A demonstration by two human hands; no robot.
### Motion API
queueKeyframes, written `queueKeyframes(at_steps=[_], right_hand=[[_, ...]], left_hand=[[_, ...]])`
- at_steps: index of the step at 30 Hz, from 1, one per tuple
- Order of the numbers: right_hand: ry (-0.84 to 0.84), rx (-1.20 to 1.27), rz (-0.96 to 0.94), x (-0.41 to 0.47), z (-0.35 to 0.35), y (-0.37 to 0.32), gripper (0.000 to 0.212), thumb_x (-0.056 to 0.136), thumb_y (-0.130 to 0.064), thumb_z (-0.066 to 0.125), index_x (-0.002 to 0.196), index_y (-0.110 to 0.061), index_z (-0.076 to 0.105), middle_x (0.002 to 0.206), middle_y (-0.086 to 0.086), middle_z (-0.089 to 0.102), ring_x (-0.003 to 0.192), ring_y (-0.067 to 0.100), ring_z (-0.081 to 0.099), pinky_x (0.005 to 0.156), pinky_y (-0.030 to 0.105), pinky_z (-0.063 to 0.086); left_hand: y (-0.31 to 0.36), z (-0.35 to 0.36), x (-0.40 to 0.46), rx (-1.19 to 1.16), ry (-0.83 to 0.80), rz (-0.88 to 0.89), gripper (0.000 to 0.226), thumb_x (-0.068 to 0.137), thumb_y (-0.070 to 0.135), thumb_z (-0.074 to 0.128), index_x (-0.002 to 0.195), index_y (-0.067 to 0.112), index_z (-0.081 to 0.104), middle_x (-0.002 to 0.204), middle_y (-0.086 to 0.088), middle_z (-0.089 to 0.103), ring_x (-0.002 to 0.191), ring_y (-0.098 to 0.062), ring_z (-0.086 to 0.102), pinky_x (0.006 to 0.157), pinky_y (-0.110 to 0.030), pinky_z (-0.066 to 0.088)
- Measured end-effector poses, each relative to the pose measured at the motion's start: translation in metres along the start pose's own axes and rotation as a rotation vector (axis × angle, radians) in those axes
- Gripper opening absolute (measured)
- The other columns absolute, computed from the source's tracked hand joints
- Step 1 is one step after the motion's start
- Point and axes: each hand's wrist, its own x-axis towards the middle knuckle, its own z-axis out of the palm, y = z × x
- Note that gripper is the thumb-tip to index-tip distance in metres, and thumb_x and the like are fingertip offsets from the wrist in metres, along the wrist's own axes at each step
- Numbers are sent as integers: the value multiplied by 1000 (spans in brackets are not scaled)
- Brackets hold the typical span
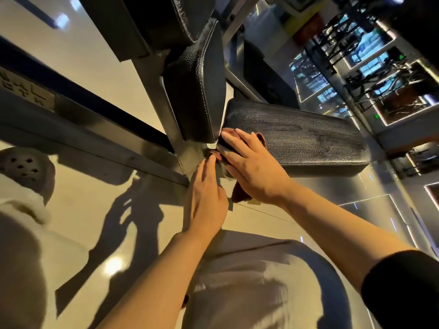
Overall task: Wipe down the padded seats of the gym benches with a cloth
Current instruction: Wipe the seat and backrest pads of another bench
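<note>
Two hands [206, 198] [251, 167], one cloth [241, 193], three black pads [297, 136] [197, 89] [166, 17].

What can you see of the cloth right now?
The cloth is a dark reddish-brown rag, mostly hidden under the right hand, which presses it flat with straight fingers on the near end of the black seat pad. One edge peeks past the fingers; a corner hangs off the pad's end below the palm. The left hand touches a bunched bit at the gap by the frame.
</note>
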Motion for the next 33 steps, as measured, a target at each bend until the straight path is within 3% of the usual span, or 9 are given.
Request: queueKeyframes(at_steps=[6, 10, 15, 18, 21, 23, 25, 29, 33], right_hand=[[-20, 0, 50, 17, 1, -2, 53, 98, -37, 23, 134, -15, 56, 149, 8, 41, 136, 34, 34, 116, 53, 20], [-5, 17, 67, 24, 2, -5, 41, 100, -29, 37, 131, -16, 59, 150, 8, 40, 137, 35, 32, 115, 57, 21], [13, 142, -26, -10, -7, 19, 38, 97, -15, 48, 133, -16, 58, 151, 4, 40, 141, 26, 30, 117, 44, 24], [44, 120, 169, -30, -12, 59, 39, 93, -11, 51, 130, -15, 61, 150, 5, 42, 137, 28, 35, 112, 49, 33], [111, 121, 376, -27, -16, 65, 36, 93, -15, 50, 127, -10, 63, 146, 10, 46, 132, 33, 39, 110, 42, 28], [130, 89, 344, -13, -12, 44, 44, 94, -27, 40, 123, -5, 64, 144, 14, 48, 132, 35, 39, 108, 45, 27], [106, 80, 213, 5, -5, 19, 51, 94, -35, 32, 121, -6, 64, 145, 13, 46, 133, 35, 37, 109, 50, 28], [46, 92, 75, 27, 5, -4, 44, 97, -31, 34, 119, -11, 67, 147, 12, 44, 137, 38, 34, 115, 56, 21], [41, 73, 114, 10, 1, 17, 43, 100, -25, 35, 135, -13, 56, 152, 10, 38, 139, 35, 31, 116, 47, 25]], left_hand=[[2, -3, 1, -30, 69, 17, 68, 92, 0, 50, 151, 19, 24, 154, -4, 30, 137, -20, 37, 106, -22, 30], [6, -5, 1, -28, 69, 13, 74, 91, -2, 51, 152, 22, 18, 156, -6, 24, 138, -22, 35, 107, -28, 34], [3, -2, -4, -28, -2, 62, 67, 92, -3, 50, 151, 19, 26, 158, 3, 14, 136, -14, 35, 101, -11, 29], [2, -1, -4, -95, -51, 83, 67, 92, -6, 47, 150, 21, 28, 158, 6, 15, 129, -8, 40, 96, -9, 37], [3, -1, -1, -85, -50, 70, 65, 93, -6, 46, 150, 21, 30, 158, 7, 16, 123, 9, 26, 82, 10, 22], [3, -1, 2, -74, -22, 78, 61, 93, -5, 46, 148, 18, 33, 157, 5, 20, 132, 2, 28, 89, 10, 18], [4, -1, 5, -46, -2, 71, 61, 93, -3, 48, 149, 15, 32, 157, 4, 21, 139, -9, 28, 104, -3, 16], [6, 1, 7, 3, 40, 8, 69, 92, -1, 51, 152, 17, 22, 159, 3, 19, 143, -13, 23, 109, -15, 11], [10, 6, 6, -27, 44, 71, 65, 92, -2, 51, 150, 16, 28, 157, 2, 23, 139, -12, 28, 99, -2, 12]])
